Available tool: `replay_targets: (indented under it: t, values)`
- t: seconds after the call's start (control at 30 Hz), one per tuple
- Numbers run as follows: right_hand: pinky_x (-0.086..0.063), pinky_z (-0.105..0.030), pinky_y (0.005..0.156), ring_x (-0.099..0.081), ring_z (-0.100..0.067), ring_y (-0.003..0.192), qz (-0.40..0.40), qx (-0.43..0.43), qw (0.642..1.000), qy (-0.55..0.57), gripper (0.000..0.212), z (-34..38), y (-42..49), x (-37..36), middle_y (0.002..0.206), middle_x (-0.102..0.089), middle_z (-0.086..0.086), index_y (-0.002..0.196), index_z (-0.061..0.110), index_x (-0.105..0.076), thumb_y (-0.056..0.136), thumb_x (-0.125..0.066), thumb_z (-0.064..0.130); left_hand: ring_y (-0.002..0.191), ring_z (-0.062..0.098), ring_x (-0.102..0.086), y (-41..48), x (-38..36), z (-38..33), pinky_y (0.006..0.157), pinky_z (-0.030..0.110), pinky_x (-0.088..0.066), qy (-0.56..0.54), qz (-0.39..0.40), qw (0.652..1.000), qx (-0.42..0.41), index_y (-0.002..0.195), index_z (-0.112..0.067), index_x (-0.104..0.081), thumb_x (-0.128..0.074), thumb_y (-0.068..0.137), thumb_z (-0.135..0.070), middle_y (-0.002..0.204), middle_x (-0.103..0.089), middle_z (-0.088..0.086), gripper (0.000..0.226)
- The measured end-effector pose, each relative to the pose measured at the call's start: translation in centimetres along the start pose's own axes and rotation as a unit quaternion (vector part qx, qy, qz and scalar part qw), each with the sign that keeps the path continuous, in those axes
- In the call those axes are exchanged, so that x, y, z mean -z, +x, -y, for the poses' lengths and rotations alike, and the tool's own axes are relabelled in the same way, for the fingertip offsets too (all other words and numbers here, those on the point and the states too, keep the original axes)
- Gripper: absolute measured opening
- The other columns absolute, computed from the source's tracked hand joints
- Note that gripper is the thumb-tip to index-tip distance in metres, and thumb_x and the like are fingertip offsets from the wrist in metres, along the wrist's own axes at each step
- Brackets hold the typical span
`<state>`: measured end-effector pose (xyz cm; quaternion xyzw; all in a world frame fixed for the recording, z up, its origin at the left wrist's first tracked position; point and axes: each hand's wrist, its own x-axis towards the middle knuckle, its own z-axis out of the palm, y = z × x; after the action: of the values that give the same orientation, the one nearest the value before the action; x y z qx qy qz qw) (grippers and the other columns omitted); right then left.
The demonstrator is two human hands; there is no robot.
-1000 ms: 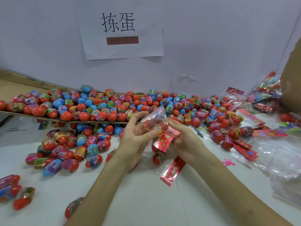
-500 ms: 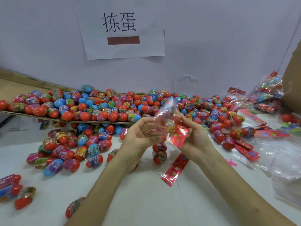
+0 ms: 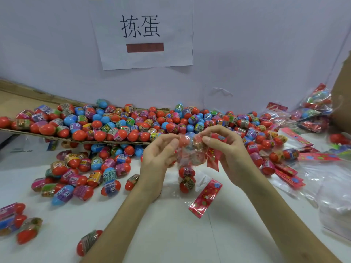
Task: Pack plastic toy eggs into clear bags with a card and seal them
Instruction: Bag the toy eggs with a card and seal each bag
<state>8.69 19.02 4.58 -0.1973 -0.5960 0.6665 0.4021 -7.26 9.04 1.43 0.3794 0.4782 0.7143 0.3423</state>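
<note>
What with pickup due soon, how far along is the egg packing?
Early, it seems. Done: a few filled bags piled at far right. In hand: left hand and right hand pinch the top of a clear bag holding eggs, a red card beside them; seal unclear. Remaining: the big heap of loose eggs, spare cards, empty bags.

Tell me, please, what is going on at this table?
A person is packing toy eggs. The left hand and the right hand pinch the top of a clear bag holding eggs, above the white table. A red card hangs by the right hand; I cannot tell whether the bag is sealed. Loose eggs are heaped behind, filled bags at far right.
</note>
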Motion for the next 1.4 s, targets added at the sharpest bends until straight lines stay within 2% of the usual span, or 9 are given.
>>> replay_targets:
  t: [0.1, 0.27, 0.4, 0.47, 0.67, 1.07, 1.17, 1.3, 1.4]
  values:
    - [-0.06, -0.036, 0.075, -0.069, -0.024, 0.091, -0.014, 0.023, 0.996, -0.08, 0.017, -0.1, 0.0, -0.2, 0.099, -0.072, -0.011, 0.085, 0.017, -0.074, 0.089, -0.07, 0.001, 0.094, 0.022, -0.073, -0.1, 0.1, 0.0, 0.084, 0.052, -0.059, 0.028, -0.004, 1.0, -0.009, 0.097, -0.025, -0.074, -0.072, 0.082, -0.041, 0.097, -0.076, 0.004, 0.022]
    - [-0.06, -0.034, 0.079, -0.068, -0.018, 0.094, -0.016, 0.055, 0.977, -0.206, 0.017, -0.5, 0.0, -0.2, 0.091, -0.073, 0.001, 0.083, 0.02, -0.075, 0.09, -0.072, 0.004, 0.101, 0.036, -0.072, -0.3, 0.3, -0.5, 0.082, 0.067, -0.059, 0.074, 0.002, 0.996, -0.048, 0.098, -0.018, -0.071, -0.071, 0.084, -0.039, 0.105, -0.076, 0.009, 0.025]
    - [-0.058, -0.028, 0.083, -0.068, -0.013, 0.09, -0.004, 0.097, 0.947, -0.307, 0.013, -0.6, -0.1, 0.0, 0.087, -0.071, 0.01, 0.085, 0.02, -0.073, 0.09, -0.073, 0.008, 0.097, 0.024, -0.074, -0.4, 0.6, -0.4, 0.078, 0.038, -0.064, 0.102, -0.005, 0.992, -0.079, 0.092, -0.011, -0.071, -0.07, 0.089, -0.02, 0.103, -0.078, 0.004, 0.01]
    - [-0.056, -0.025, 0.085, -0.067, -0.011, 0.09, 0.009, 0.124, 0.927, -0.354, 0.013, -0.7, -0.2, -0.1, 0.086, -0.07, 0.014, 0.086, 0.022, -0.072, 0.091, -0.072, 0.009, 0.096, 0.022, -0.074, -0.3, 0.7, -0.2, 0.078, 0.033, -0.063, 0.103, -0.01, 0.991, -0.081, 0.092, -0.008, -0.07, -0.068, 0.091, -0.015, 0.102, -0.078, 0.005, 0.006]
    - [-0.052, -0.017, 0.08, -0.065, -0.009, 0.089, -0.037, 0.185, 0.916, -0.355, 0.011, -1.4, -0.3, -0.5, 0.086, -0.069, 0.011, 0.089, 0.014, -0.07, 0.091, -0.071, 0.004, 0.093, 0.034, -0.073, -0.3, 0.2, 0.3, 0.081, 0.061, -0.06, 0.097, -0.025, 0.993, -0.062, 0.088, -0.022, -0.071, -0.066, 0.09, -0.023, 0.097, -0.077, 0.004, 0.005]
    - [-0.05, -0.009, 0.073, -0.063, -0.001, 0.085, -0.099, 0.185, 0.922, -0.327, 0.017, -2.0, -0.4, -1.7, 0.084, -0.065, 0.016, 0.09, 0.023, -0.066, 0.094, -0.069, 0.007, 0.076, 0.014, -0.069, -0.1, -0.3, 0.7, 0.063, 0.025, -0.057, -0.077, -0.041, 0.996, 0.036, 0.084, -0.019, -0.069, -0.068, 0.09, -0.018, 0.089, -0.071, 0.007, 0.006]
    - [-0.052, -0.011, 0.075, -0.065, -0.003, 0.087, -0.065, 0.174, 0.928, -0.324, 0.017, -1.9, -0.5, -1.4, 0.086, -0.067, 0.016, 0.091, 0.023, -0.068, 0.093, -0.07, 0.006, 0.083, 0.018, -0.069, 0.0, 0.0, 0.8, 0.07, 0.027, -0.058, -0.059, -0.033, 0.997, 0.036, 0.092, -0.018, -0.07, -0.074, 0.088, -0.026, 0.095, -0.072, 0.009, 0.011]
    - [-0.053, -0.013, 0.076, -0.066, -0.005, 0.09, -0.063, 0.185, 0.928, -0.317, 0.017, -1.6, -0.5, -1.1, 0.086, -0.068, 0.017, 0.091, 0.025, -0.069, 0.093, -0.071, 0.008, 0.103, 0.026, -0.074, -0.1, -0.3, 0.5, 0.084, 0.037, -0.061, -0.026, 0.023, 0.997, 0.062, 0.116, -0.011, -0.069, -0.074, 0.081, -0.049, 0.111, -0.076, 0.012, 0.051]
    - [-0.056, -0.018, 0.078, -0.066, -0.008, 0.092, -0.053, 0.182, 0.929, -0.318, 0.015, -1.6, -0.4, -1.0, 0.09, -0.068, 0.017, 0.091, 0.026, -0.069, 0.093, -0.07, 0.012, 0.099, 0.032, -0.072, -0.3, -0.3, 0.8, 0.086, 0.047, -0.061, 0.066, 0.017, 0.997, 0.03, 0.101, -0.02, -0.076, -0.075, 0.084, -0.04, 0.098, -0.075, 0.014, 0.026]
